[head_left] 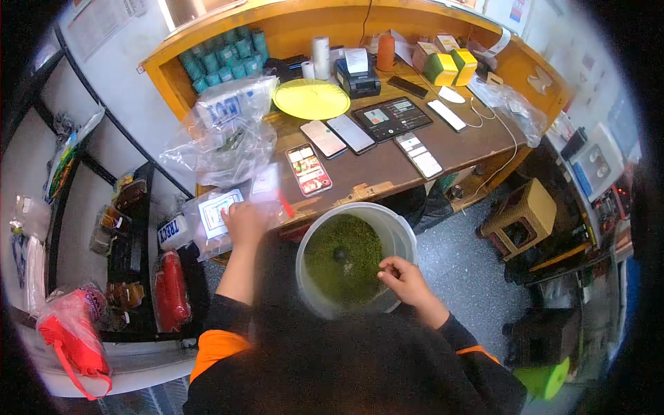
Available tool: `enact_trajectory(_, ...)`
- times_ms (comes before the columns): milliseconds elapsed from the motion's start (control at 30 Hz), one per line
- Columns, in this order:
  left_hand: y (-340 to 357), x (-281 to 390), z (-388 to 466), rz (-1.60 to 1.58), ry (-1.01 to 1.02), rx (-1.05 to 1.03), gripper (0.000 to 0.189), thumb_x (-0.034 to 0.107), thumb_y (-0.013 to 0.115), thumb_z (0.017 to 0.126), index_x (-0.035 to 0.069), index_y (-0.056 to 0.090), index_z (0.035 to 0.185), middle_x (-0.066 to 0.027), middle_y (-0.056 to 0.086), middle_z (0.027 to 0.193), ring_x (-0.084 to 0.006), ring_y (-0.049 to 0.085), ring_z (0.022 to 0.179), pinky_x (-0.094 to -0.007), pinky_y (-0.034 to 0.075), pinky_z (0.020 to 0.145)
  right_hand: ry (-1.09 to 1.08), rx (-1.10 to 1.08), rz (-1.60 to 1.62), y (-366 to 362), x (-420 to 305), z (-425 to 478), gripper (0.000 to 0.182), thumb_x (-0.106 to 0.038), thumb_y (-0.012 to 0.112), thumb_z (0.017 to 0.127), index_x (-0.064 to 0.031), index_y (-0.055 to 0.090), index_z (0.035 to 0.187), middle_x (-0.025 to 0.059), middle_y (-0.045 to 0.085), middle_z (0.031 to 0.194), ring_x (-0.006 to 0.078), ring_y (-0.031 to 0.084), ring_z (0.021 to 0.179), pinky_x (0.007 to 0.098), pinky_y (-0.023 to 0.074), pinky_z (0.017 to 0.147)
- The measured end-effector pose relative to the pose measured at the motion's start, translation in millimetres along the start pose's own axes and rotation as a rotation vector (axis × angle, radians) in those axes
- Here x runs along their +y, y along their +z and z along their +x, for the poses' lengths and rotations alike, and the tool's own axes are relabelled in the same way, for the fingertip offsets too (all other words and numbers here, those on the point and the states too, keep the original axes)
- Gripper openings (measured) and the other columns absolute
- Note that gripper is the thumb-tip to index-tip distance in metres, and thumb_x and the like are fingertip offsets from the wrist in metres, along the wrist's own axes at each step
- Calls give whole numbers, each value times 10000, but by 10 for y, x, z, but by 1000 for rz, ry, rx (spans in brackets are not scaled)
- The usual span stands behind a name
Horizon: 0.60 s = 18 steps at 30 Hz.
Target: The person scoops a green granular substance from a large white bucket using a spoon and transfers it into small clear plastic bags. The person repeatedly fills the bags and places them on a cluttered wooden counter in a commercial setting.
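My left hand (246, 225), blurred, is over clear plastic bags at the front left of the desk. Its fingers touch or nearly touch one bag with a printed label (218, 211); whether they grip it is unclear. Another clear bag with a red strip (267, 181) lies just beyond. A white plastic bucket (407, 228) stands against the desk's front, holding dried, crumbled green herb (358, 244) with a small dark round thing (340, 254) in the middle. Above the bucket's right rim is my right hand (410, 284), fingers loosely curled, nothing visible in it.
Several phones (308, 169) and a tablet (392, 118) lie on the wooden desk (363, 171). Behind them are a yellow lid (311, 98) and a receipt printer (358, 78). A shelf (148, 207) flanks my left; a wicker stool (521, 220) stands at right.
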<state>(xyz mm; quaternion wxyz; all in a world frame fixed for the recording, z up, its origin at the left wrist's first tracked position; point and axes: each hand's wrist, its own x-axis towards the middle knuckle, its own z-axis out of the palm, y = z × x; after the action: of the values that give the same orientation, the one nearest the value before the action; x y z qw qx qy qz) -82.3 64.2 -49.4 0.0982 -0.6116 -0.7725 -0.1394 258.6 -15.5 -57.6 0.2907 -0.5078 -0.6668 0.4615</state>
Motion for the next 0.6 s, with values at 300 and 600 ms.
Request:
enact_trajectory(300,215,-200,-53,-157,37,155,180,242,534,697,75,596,723,-104,582,740,-282,547,732,-408,412,691,-53,-45,24,97,-80,27,196,-146,589,762,-19,529,898,15,467,591,83,446,524,236,373,492)
enact_trajectory(600,334,-334,-101,-844,-397,231,152,165,575,763,20,544,730,-59,570,729,-169,533,656,-281,418,633,-50,20,75,102,46,-10,172,-106,589,759,-25,528,898,-14,454,601,58,421,522,213,359,488)
